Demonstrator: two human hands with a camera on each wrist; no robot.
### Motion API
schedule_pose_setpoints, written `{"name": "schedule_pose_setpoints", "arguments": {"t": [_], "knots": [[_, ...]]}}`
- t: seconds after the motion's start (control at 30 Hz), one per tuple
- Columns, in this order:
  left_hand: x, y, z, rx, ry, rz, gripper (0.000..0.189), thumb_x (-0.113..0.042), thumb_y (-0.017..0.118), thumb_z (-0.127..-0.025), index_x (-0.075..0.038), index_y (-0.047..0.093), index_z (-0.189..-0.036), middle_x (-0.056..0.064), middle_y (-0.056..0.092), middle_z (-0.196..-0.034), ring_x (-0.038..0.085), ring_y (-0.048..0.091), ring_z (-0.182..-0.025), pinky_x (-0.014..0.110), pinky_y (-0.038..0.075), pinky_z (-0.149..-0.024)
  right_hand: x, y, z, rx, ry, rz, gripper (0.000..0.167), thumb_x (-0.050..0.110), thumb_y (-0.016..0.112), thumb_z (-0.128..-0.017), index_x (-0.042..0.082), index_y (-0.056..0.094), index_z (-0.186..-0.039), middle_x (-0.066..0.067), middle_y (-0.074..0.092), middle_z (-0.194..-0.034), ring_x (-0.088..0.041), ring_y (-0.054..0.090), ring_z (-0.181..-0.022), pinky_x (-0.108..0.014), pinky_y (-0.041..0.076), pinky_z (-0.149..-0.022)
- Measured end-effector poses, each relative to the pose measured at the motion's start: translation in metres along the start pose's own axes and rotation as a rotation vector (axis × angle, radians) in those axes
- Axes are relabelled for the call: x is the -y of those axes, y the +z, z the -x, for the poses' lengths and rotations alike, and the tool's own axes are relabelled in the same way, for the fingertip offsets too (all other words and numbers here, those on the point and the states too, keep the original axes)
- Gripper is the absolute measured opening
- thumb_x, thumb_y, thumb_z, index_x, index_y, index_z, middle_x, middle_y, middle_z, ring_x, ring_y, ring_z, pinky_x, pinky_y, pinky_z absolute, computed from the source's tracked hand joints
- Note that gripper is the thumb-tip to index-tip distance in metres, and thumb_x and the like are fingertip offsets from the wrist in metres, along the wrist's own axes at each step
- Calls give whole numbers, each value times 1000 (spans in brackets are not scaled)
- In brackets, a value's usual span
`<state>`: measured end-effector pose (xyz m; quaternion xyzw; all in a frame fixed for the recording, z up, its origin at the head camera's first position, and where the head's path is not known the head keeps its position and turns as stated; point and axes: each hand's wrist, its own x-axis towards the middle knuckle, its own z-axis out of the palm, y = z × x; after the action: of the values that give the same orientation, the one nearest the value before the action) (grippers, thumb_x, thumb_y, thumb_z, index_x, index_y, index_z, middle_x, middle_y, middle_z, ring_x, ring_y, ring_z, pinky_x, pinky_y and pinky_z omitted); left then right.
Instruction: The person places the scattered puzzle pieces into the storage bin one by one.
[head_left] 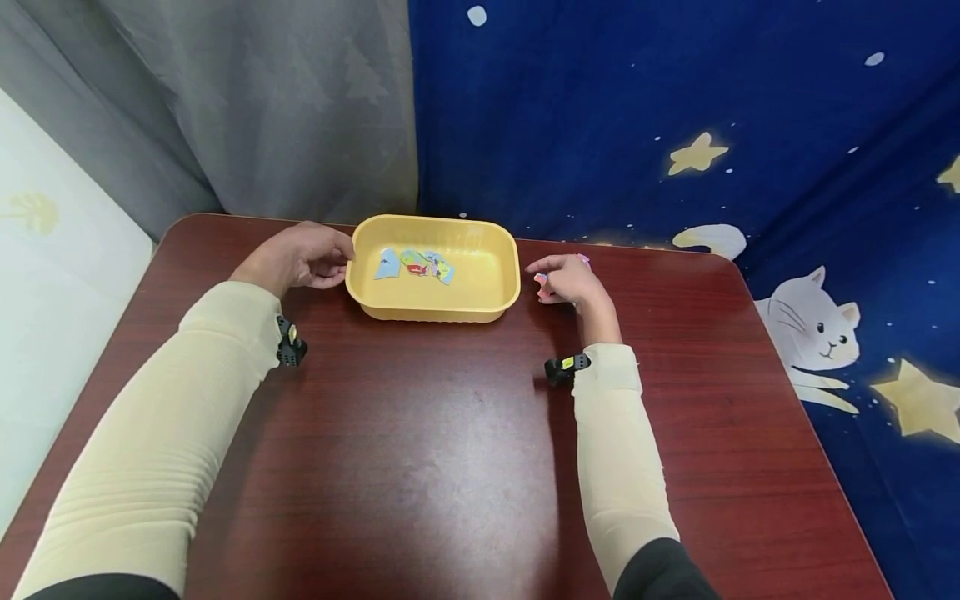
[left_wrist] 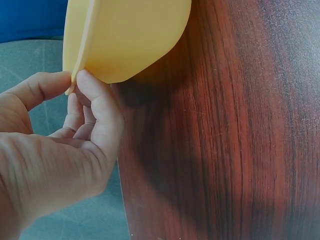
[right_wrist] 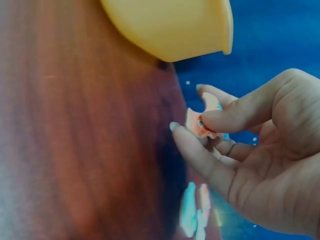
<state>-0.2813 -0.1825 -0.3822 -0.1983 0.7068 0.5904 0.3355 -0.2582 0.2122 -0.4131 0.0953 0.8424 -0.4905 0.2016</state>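
A yellow plastic basin [head_left: 432, 312] stands near the table's far edge. Its left rim is pinched between thumb and finger of my left hand [head_left: 311, 252], as the left wrist view shows closely [left_wrist: 75, 135]. Inside the basin lie a light blue puzzle piece [head_left: 387, 264] and several multicoloured puzzle pieces [head_left: 427, 265], grouped towards the left. Just right of the basin, apart from it, my right hand [head_left: 572, 278] holds a pink-orange puzzle piece [right_wrist: 196, 123] between thumb and fingers. That piece is partly hidden by the thumb.
More puzzle pieces [right_wrist: 188, 210] lie on the table beside my right hand, blurred in the right wrist view. The dark red wooden table [head_left: 442, 433] ends just behind the basin. Beyond it hang a grey curtain [head_left: 300, 108] and a blue starry curtain [head_left: 570, 108].
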Motion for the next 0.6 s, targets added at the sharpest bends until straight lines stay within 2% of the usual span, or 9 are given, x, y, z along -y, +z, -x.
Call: {"name": "schedule_pose_setpoints", "arguments": {"t": [0.17,0.4,0.6], "knots": [[0,0,-1,-2,5,-3,17,-12,58,-92,-6,53,-107,1,60,-74,12,61,-63,26,58,-69,10,-6,0,-56,8,-14,37,-7,51,-83,-1,65,-117,-6,59,-81,-15,62,-69,-40,58,-83],[0,0,0,-6,5,-2,17,-12,57,-92,-5,52,-107,0,59,-73,12,60,-63,26,58,-69,18,-13,2,-120,-6,1,31,2,63,-84,2,68,-115,-9,70,-93,-22,68,-87,-35,58,-80],[0,1,0,-7,3,0,17,-12,57,-92,-6,52,-106,0,59,-73,12,59,-63,25,58,-69,25,-16,6,-167,-25,-36,30,3,69,-83,2,69,-113,-10,68,-99,-17,65,-80,-32,58,-80]]}}
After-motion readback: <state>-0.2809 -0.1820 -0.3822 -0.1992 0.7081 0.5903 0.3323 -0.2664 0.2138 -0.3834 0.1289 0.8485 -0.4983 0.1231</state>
